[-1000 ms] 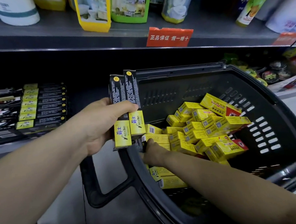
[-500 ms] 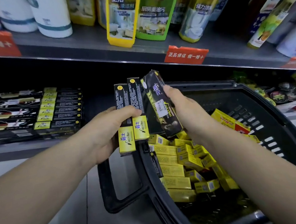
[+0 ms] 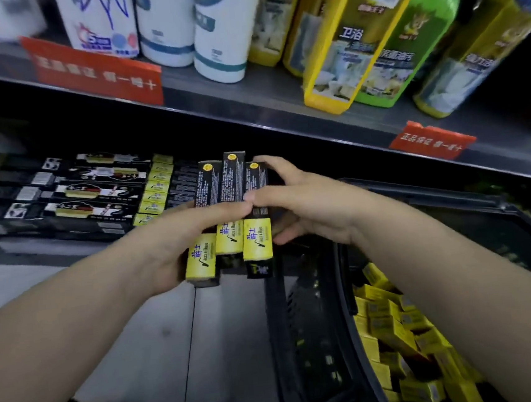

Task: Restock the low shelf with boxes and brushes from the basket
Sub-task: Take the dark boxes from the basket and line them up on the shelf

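Observation:
Three long black-and-yellow boxes stand side by side in front of the low shelf. My left hand grips them from the left with its thumb across their fronts. My right hand holds the rightmost box from the right, fingers over its top end. The black basket sits low at the right with several small yellow boxes in it. On the low shelf lie rows of matching black-and-yellow boxes and black brush packs.
An upper shelf overhangs the low one, carrying white bottles, yellow and green cleaner packs and red price tags. Grey floor lies below my arms, left of the basket.
My right hand has set its third box beside the two in my left hand. Both hands and the view have shifted left, toward the low shelf and away from the basket.

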{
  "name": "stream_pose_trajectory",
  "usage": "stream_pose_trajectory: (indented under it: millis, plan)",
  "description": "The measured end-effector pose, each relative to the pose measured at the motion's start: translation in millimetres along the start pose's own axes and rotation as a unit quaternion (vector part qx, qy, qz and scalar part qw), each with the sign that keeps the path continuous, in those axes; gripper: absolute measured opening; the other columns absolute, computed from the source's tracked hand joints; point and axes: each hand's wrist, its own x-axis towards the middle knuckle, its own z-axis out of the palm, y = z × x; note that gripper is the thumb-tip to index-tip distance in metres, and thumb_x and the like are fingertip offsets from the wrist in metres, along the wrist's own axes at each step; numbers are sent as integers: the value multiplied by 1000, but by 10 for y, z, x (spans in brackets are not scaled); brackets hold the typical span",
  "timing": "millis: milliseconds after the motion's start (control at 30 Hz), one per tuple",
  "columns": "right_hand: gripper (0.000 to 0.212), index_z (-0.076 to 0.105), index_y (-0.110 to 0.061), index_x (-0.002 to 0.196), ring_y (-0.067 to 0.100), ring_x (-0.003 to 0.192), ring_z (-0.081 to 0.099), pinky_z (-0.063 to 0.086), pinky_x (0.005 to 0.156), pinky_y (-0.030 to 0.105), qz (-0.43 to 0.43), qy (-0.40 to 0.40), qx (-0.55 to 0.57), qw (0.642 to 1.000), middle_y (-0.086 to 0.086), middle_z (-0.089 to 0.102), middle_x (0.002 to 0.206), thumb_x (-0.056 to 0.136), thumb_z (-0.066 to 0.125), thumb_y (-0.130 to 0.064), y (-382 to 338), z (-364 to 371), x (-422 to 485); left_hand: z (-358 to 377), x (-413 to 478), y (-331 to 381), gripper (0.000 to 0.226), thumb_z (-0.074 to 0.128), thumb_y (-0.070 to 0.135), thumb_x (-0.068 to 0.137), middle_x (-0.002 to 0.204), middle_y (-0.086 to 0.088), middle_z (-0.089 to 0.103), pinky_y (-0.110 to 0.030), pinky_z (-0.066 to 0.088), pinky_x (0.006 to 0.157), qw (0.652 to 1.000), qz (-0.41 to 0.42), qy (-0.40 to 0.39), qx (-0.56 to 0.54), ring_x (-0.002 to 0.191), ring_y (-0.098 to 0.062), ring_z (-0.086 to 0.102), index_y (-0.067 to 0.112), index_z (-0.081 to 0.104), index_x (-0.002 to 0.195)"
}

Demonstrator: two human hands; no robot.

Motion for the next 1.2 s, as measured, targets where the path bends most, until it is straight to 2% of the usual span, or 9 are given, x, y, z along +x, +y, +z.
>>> stream_pose_trajectory:
  millis: [67,167,233,367,467,633,833,1000,1200]
  plan:
    - [54,39,-33,130,20,77,71,55,61,25,11,-34,-17,999,5,65,114,84,66,-30,-77,59,229,-219,-8,12,18,66,31,80,118,-9,65,-11,49,48,999,-30,21,15,54,4,65,14,61,85]
    - [47,43,-24,122,22,75,68,58,68,29,32,-5,7,999,5,67,103,83,68,-23,-117,104,656,-524,-68,-7,55,78,39,54,100,-8,73,-30,56,53,997,-47,51,-36,74,-21,72,17,67,103]
    - [31,49,-17,109,19,71,66,59,67,30,37,29,48,998,6,67,92,84,67,-18,-119,105,932,-698,-47,-44,66,78,40,51,108,-9,70,-38,57,66,991,-38,116,-59,90,-27,69,15,65,111]
    - [17,62,-21,90,10,75,64,54,61,19,47,118,65,990,-2,66,86,79,73,-29,-76,8,1427,-933,77,-30,54,78,31,68,101,-11,71,-45,55,78,970,-14,212,-119,89,-30,68,11,59,114]
    - [24,62,-26,89,6,69,61,45,53,13,56,163,42,984,-7,65,82,77,71,-46,-56,-48,1725,-1011,185,-78,48,78,26,71,95,-9,70,-46,56,72,959,-14,253,-131,83,-29,67,11,58,112]
    - [19,53,-25,84,5,71,52,42,55,12,8,203,47,978,-7,55,82,87,61,-41,-87,-65,2184,-1023,313,-136,45,78,21,74,96,-10,68,-43,55,65,955,-22,260,-141,83,-30,65,10,56,111]
    - [37,52,-7,125,11,90,51,41,69,18,-72,200,-88,973,9,57,114,97,47,-31,-24,12,2671,-1008,438,-108,36,78,17,74,86,-9,67,-34,56,49,956,-3,248,-157,57,-22,66,9,56,101]
    - [37,49,-6,130,19,105,53,39,77,20,-53,183,-141,971,14,55,129,99,44,-25,75,93,2938,-1011,526,-108,28,78,19,73,88,-7,68,-42,58,70,954,-1,250,-163,72,-26,65,12,58,91]
    - [36,46,-5,134,24,118,49,41,87,23,-7,145,-194,970,14,50,135,103,34,-17,167,134,3148,-1049,597,-112,24,77,16,75,79,-4,66,-34,57,61,950,10,257,-176,65,-22,64,15,56,86]
